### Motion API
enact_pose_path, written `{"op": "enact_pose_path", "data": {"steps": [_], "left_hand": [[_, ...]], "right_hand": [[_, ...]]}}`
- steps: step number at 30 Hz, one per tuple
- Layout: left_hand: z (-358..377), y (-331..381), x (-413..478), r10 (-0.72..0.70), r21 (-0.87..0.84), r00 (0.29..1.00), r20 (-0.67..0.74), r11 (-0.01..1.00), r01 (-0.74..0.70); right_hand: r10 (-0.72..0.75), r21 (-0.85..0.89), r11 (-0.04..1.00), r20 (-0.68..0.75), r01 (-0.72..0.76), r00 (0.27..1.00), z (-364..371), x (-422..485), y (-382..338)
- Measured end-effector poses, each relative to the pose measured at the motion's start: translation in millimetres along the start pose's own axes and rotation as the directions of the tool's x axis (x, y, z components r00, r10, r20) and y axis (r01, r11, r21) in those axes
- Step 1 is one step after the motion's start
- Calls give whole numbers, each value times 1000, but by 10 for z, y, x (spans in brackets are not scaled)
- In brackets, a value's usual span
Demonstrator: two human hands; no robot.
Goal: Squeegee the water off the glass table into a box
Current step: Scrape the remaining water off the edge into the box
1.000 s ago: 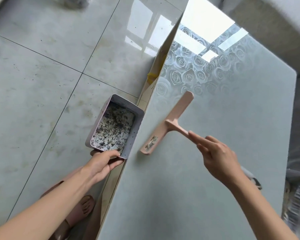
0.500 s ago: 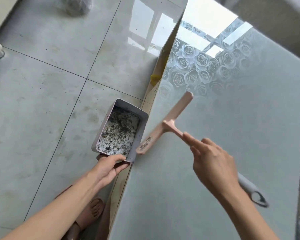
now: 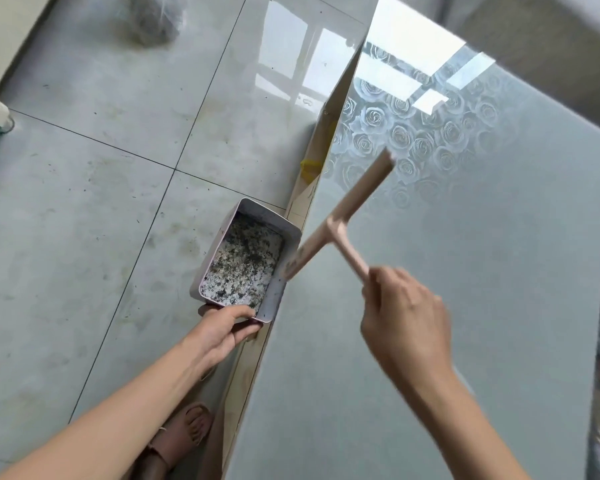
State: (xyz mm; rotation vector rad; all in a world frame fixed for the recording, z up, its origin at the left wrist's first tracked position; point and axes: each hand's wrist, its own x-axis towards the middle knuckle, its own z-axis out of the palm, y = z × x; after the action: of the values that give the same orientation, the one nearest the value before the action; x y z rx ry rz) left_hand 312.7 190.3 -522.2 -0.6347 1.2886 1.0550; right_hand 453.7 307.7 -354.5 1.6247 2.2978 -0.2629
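Two hands busy. Right hand (image 3: 406,317) clenched round squeegee (image 3: 347,216) handle; blade's near end at glass table (image 3: 465,271) left edge, meeting box (image 3: 274,299) wall. Left hand (image 3: 222,327) grips box's near end. Broad glass lies right of blade.

Grey tiled floor (image 3: 84,209): glossy, speckled with dark grit (window glare on the far tiles). Foot in a brown sandal (image 3: 184,433) at bottom. Crumpled clear bag (image 3: 153,26) top left, blurred.

Pink T-shaped squeegee (image 3: 354,202) slanted on frosted rose-patterned glass table (image 3: 465,289), lower end at grimy box (image 3: 274,299).
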Motion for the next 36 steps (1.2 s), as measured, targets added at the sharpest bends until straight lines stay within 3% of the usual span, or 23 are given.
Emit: {"op": "enact_pose_path", "data": {"steps": [3,5,9,15,19,23,25,28,30,32,36], "left_hand": [[46,3,-18,-7,-15,1000,27,1000,7],[52,-19,-31,-25,-36,999,25,999,26],[42,-58,-31,-43,-55,999,3,998,43],[14,-128,26,-49,-62,998,-32,997,47],[-1,-120,47,-44,-52,999,-22,998,43],[32,-78,25,-56,-51,998,-10,997,56],[41,-58,28,-49,-62,999,-13,997,48],[89,52,48,-39,-50,999,-1,998,39],[134,161,69,-26,-38,999,21,999,27],[184,281,103,-3,-28,999,32,1000,4],[326,489,211,5,-26,1000,31,1000,-5]], "right_hand": [[32,-10,999,204,-31,978,129,-351,-43],[76,-28,997,256,-71,964,239,-499,-86],[123,-47,992,158,-117,980,396,-475,-155],[162,176,973,-75,-146,984,265,-78,-284],[113,225,968,-5,-109,994,108,-245,-223],[85,77,992,146,-97,986,191,-359,-233],[102,55,993,110,-108,989,258,-243,-262],[91,201,976,-46,-80,995,267,66,-124],[97,373,923,8,-93,995,211,284,138],[75,433,893,118,-120,990,142,441,488],[16,212,975,238,-68,971,172,591,1091]]}}
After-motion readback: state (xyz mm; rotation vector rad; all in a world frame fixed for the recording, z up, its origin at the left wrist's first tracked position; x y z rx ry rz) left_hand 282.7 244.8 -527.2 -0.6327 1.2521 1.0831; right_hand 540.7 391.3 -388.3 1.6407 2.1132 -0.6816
